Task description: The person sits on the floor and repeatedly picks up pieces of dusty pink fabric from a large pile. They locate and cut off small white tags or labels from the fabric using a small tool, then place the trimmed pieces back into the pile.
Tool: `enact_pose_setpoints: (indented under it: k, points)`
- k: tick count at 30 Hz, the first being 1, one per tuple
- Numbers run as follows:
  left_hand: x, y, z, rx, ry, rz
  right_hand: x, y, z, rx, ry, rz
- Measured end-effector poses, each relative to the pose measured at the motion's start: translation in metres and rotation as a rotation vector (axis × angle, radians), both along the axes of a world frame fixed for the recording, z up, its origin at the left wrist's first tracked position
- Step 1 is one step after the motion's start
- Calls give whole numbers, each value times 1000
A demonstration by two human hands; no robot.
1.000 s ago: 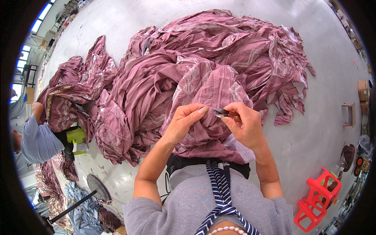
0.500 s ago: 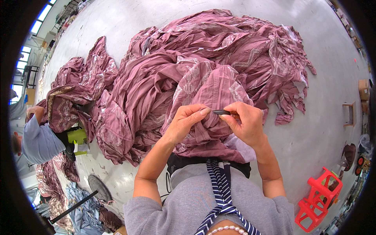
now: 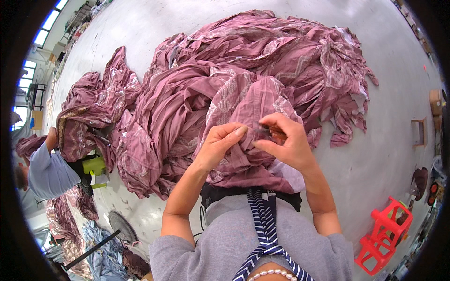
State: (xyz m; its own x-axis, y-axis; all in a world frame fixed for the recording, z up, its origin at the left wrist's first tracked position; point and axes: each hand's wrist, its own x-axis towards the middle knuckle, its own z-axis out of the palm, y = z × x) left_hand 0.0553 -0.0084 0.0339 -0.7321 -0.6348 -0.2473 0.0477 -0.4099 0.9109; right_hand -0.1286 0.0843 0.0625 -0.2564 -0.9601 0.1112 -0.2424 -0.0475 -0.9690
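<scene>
A large heap of dusty-pink patterned fabric (image 3: 176, 100) is spread before me, its near part reaching my lap. Above its near edge, my left hand (image 3: 220, 144) is closed, thumb pressed to the bent forefinger; anything pinched there is too small to make out. Just to its right, my right hand (image 3: 288, 140) has thumb and forefinger apart, with the other fingers curled into the palm. Something dark shows faintly by those curled fingers, blurred and mostly hidden. The hands do not touch each other. A raised fold with a seam (image 3: 260, 100) lies just beyond them.
At left, another person (image 3: 51, 173) is beside more pink cloth (image 3: 98, 100) and a lime-green seat (image 3: 95, 165). Red plastic stools (image 3: 385, 234) stand at lower right. A round dark base (image 3: 123, 225) with a pole and blue fabric (image 3: 103, 250) are lower left.
The small dark tool between my fingertips no longer shows clearly. My right thumb and forefinger have spread, and that hand has risen slightly. The other person at left has shifted a little.
</scene>
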Motion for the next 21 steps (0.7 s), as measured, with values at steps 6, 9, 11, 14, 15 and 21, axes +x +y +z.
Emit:
enact_pose_setpoints:
  k: [6,9,11,14,15,21]
  points:
    - [4,-5,12,-800,-125,59,-4,-2,-15,-347,471,-70]
    - [4,-1,9,-1065,-121,218,-2,1,-25,-531,660,-60]
    - [5,2,-6,-964,-56,296,0,2,-31,-610,748,-57]
    - [4,5,-16,-756,72,347,1,3,-32,-606,751,-52]
    - [3,6,-16,-676,119,353,2,4,-32,-598,735,-37]
    - [4,10,-17,-243,176,370,4,5,-29,-589,557,-77]
